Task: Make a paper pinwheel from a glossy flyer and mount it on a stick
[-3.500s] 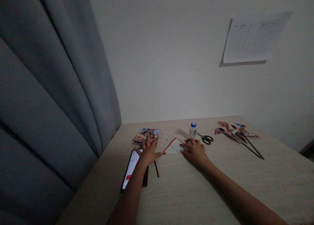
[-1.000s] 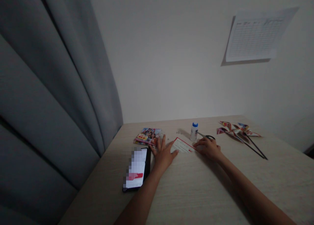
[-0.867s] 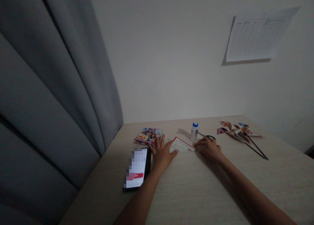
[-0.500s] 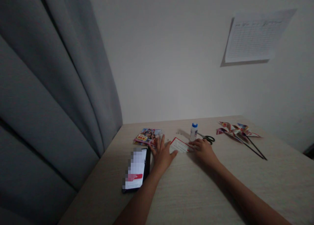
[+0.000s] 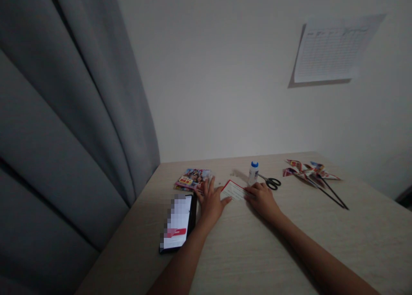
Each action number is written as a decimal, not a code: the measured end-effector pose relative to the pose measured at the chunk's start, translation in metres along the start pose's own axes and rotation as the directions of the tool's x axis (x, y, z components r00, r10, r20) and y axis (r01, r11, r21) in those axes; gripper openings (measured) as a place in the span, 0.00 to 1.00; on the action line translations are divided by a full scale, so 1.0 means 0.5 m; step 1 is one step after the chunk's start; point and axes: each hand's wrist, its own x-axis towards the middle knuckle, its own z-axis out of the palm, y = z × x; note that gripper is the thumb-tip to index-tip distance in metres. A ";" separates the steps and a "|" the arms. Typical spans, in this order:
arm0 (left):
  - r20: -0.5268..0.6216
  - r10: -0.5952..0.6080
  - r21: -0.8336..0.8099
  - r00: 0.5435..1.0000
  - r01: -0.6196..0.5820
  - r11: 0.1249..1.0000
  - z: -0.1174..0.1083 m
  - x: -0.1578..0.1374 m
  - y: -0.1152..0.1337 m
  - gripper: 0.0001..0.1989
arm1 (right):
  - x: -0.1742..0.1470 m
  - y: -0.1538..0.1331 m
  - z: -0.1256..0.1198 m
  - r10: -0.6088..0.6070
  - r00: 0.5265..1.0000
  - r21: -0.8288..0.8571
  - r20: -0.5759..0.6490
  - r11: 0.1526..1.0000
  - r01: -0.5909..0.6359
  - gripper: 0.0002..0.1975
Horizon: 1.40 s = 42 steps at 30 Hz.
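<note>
A small piece of white printed paper [image 5: 234, 192] with a red edge lies on the table between my hands, its top corner pointing away from me. My left hand [image 5: 210, 202] rests at the paper's left corner with fingers spread and the thumb over its lower left edge. At the right corner, my right hand [image 5: 262, 199] has its fingers together on the paper, partly covering it. Just behind that hand stands a glue bottle [image 5: 253, 174] with a blue cap, and scissors [image 5: 273, 183] with black handles lie beside it.
A stack of colourful printed leaflets [image 5: 193, 179] lies behind my left hand. A phone [image 5: 177, 224] with a lit screen lies left of my left forearm. Paper pinwheels [image 5: 310, 172] on dark sticks rest at the right. A grey curtain [image 5: 96, 93] hangs along the left.
My right hand has shifted slightly left along the paper's right edge, covering more of that corner. My left hand stays nearly in place.
</note>
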 end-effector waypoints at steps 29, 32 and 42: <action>-0.071 -0.047 -0.099 0.996 0.039 0.994 -0.012 0.008 -0.015 0.22 | 0.010 0.012 -0.003 -0.022 0.997 0.203 -0.080 0.978 0.038 0.12; -0.073 -0.050 -0.110 0.996 0.041 0.993 -0.015 0.009 -0.015 0.22 | 0.008 0.009 -0.011 0.009 0.998 0.217 -0.063 0.976 0.005 0.10; -0.084 -0.068 -0.204 0.994 0.050 0.978 -0.030 0.012 -0.026 0.13 | 0.002 0.025 -0.031 -0.034 0.997 0.353 -0.063 0.934 0.054 0.16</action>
